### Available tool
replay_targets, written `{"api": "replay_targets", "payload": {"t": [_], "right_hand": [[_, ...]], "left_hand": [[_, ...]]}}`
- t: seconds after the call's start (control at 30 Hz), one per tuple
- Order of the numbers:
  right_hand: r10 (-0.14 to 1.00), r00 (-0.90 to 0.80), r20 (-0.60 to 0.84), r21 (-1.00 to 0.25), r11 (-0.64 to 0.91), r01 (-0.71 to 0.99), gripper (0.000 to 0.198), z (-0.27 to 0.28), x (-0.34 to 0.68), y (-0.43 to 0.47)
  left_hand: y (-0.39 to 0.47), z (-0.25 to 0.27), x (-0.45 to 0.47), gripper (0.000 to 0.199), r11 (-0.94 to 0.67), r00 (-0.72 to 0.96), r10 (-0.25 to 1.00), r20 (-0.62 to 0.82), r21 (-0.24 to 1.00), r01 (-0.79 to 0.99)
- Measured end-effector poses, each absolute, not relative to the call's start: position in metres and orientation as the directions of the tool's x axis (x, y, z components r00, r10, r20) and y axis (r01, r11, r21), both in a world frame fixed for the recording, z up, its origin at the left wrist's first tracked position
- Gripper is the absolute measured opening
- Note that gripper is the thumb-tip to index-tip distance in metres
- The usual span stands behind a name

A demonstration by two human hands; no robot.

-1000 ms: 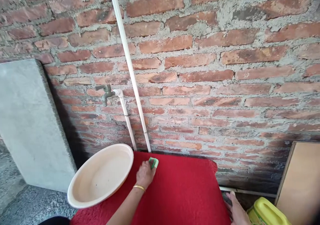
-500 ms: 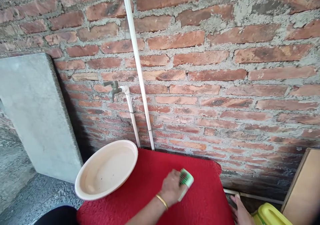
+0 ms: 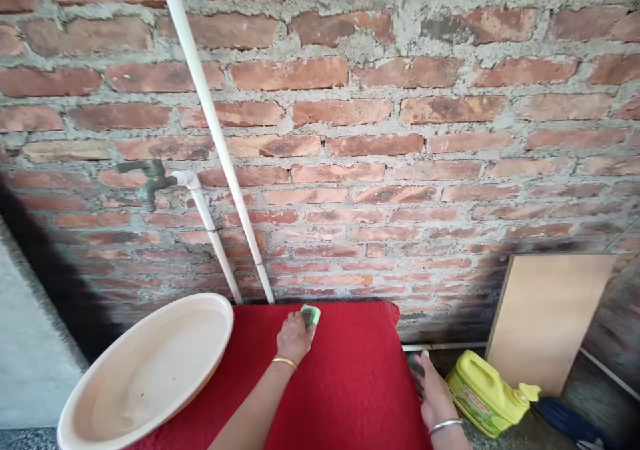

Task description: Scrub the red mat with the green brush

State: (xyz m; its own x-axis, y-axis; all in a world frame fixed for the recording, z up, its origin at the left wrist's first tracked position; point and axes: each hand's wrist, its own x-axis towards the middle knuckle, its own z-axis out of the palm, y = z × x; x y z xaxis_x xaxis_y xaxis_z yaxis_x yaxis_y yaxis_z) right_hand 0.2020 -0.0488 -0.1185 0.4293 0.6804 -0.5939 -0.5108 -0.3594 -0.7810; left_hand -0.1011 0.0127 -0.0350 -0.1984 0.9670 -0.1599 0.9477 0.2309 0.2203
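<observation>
My left hand (image 3: 294, 338), with a gold bangle on its wrist, is closed around a small green-and-white scrubbing brush (image 3: 311, 315). The brush rests on a red cloth covering (image 3: 345, 370) near its far edge, and its lower part is hidden by my fingers. At the cloth's right edge is my right hand (image 3: 434, 391), wearing a silver bangle. Its thumb points up and its fingers are apart, with some fingertips hard to make out against the edge. Left of the brush, a pale wide basin (image 3: 150, 370) stands tilted on the cloth.
A yellow jug (image 3: 483, 393) stands on the floor beside my right hand. Behind it a tan board (image 3: 547, 323) leans on the brick wall (image 3: 370, 150). A tap (image 3: 150, 183) and white pipes (image 3: 220, 137) run above the basin. A grey slab (image 3: 30, 343) is at far left.
The view has swung right and closer to the wall, showing more of the jug and board. My left hand has pushed the brush toward the cloth's far edge.
</observation>
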Motion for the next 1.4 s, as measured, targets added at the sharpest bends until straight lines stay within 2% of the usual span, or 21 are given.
{"api": "replay_targets", "payload": {"t": [0.1, 0.23, 0.37, 0.5, 0.57, 0.7, 0.83, 0.93, 1.07, 1.17, 1.23, 1.33, 1.4], "right_hand": [[0.606, 0.37, -0.705, -0.677, -0.415, -0.608, 0.072, -0.111, 0.205, -0.052], [0.619, 0.309, -0.722, -0.63, -0.403, -0.664, 0.068, -0.098, 0.211, -0.058], [0.608, 0.396, -0.688, -0.696, -0.397, -0.599, 0.065, -0.09, 0.22, -0.061], [0.581, 0.526, -0.62, -0.769, -0.319, -0.554, 0.059, -0.086, 0.227, -0.059], [0.589, 0.522, -0.618, -0.768, -0.311, -0.559, 0.055, -0.085, 0.226, -0.058], [0.627, 0.502, -0.596, -0.773, -0.28, -0.569, 0.058, -0.08, 0.222, -0.055], [0.67, 0.487, -0.56, -0.779, -0.227, -0.585, 0.058, -0.073, 0.222, -0.054], [0.692, 0.477, -0.542, -0.778, -0.197, -0.597, 0.059, -0.068, 0.226, -0.055], [0.705, 0.47, -0.531, -0.781, -0.192, -0.594, 0.051, -0.064, 0.23, -0.056], [0.714, 0.462, -0.526, -0.788, -0.206, -0.58, 0.046, -0.064, 0.23, -0.058], [0.715, 0.461, -0.525, -0.796, -0.221, -0.564, 0.044, -0.065, 0.227, -0.059], [0.711, 0.47, -0.523, -0.811, -0.245, -0.531, 0.041, -0.067, 0.222, -0.058], [0.709, 0.474, -0.522, -0.82, -0.265, -0.507, 0.041, -0.068, 0.218, -0.057]], "left_hand": [[0.017, -0.039, -0.044, 0.046, 0.104, -0.061, 0.983, -0.171, 0.253, 0.962], [0.003, -0.041, 0.022, 0.054, -0.14, 0.209, 0.959, -0.193, 0.319, 0.937], [-0.034, -0.042, 0.051, 0.057, -0.412, 0.531, 0.823, -0.201, 0.43, 0.803], [-0.055, -0.035, 0.04, 0.052, -0.54, 0.706, 0.664, -0.247, 0.494, 0.681], [-0.049, -0.029, 0.031, 0.05, -0.516, 0.68, 0.695, -0.234, 0.496, 0.698], [-0.017, -0.02, 0.028, 0.055, -0.364, 0.462, 0.869, -0.177, 0.405, 0.839], [-0.005, -0.023, 0.045, 0.052, -0.32, 0.4, 0.895, -0.199, 0.339, 0.885], [-0.03, -0.03, 0.054, 0.053, -0.406, 0.501, 0.838, -0.217, 0.364, 0.838], [-0.084, -0.033, 0.038, 0.058, -0.59, 0.734, 0.632, -0.248, 0.461, 0.663], [-0.105, -0.027, 0.012, 0.058, -0.59, 0.798, 0.503, -0.332, 0.543, 0.598], [-0.104, -0.022, -0.003, 0.058, -0.523, 0.757, 0.546, -0.359, 0.559, 0.643], [-0.093, -0.021, -0.015, 0.058, -0.382, 0.58, 0.748, -0.322, 0.507, 0.773], [-0.094, -0.025, -0.016, 0.059, -0.311, 0.487, 0.819, -0.302, 0.479, 0.821]]}}
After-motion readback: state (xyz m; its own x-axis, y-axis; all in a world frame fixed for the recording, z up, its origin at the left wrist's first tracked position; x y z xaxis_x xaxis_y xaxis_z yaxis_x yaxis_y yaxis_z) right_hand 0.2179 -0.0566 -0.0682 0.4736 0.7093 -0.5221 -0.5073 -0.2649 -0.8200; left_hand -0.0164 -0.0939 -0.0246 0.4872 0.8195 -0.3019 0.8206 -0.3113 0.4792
